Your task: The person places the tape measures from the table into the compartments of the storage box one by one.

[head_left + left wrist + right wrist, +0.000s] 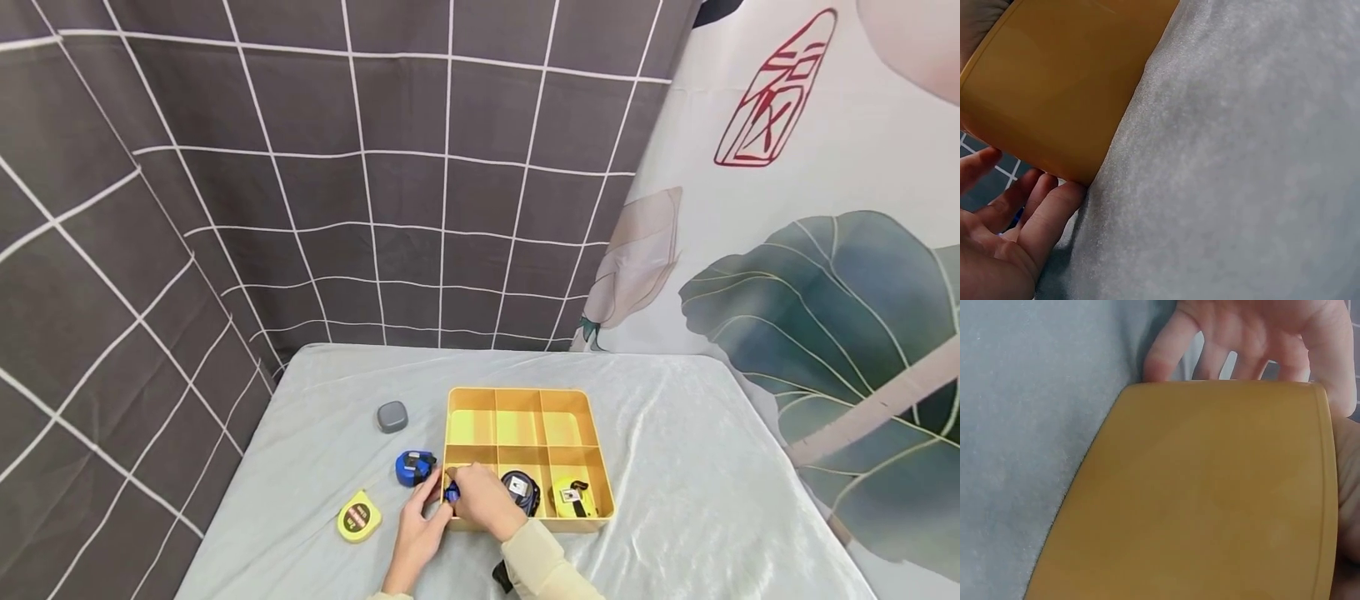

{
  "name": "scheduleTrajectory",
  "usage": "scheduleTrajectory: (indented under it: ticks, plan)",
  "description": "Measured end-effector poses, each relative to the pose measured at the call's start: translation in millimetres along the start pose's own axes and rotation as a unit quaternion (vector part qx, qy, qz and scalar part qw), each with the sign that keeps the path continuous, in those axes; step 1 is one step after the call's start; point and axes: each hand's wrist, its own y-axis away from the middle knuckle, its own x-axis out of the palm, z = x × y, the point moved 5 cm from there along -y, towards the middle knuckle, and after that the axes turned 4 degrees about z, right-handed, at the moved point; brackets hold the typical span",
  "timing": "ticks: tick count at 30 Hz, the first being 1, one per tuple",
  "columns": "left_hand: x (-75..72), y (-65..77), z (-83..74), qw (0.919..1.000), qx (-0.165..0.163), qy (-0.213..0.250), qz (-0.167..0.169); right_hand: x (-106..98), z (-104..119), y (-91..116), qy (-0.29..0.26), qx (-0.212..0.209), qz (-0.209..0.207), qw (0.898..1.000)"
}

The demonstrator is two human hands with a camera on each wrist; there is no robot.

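In the head view, a yellow divided box (525, 525) stands on the table. My right hand (483, 498) reaches into its front left compartment and pinches a small blue tape measure (452, 492), mostly hidden by the fingers. My left hand (417, 527) lies along the box's left side. In the left wrist view, that hand's fingers (1054, 215) touch the outer wall near the bottom corner, fairly straight. The front middle compartment holds a dark round tape measure (520, 492); a yellow tape measure (573, 498) with black parts sits in the front right one.
Left of the box lie a blue and black tape measure (415, 468), a yellow 2m tape measure (359, 517) and a grey rounded-square object (392, 417). A pale cloth covers the table (690, 467). Dark checked fabric (405, 192) hangs behind.
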Motion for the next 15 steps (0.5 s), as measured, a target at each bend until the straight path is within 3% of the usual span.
scheduleTrajectory:
  ticks: [7,11,15]
  plan:
    - [-0.4,-0.6,0.0,0.9999,0.004,0.009,-0.004,-6.7,10.1,11.1,0.009,0.007,-0.001,1.000]
    - [0.2,-1.1,0.9,0.9999,0.006,0.015,-0.003,-13.3,12.2,21.8,-0.062,0.012,-0.009,0.998]
    - [0.2,-0.8,2.3,0.9997,0.011,0.023,0.004,-21.5,5.4,33.3,-0.149,-0.001,-0.041,0.988]
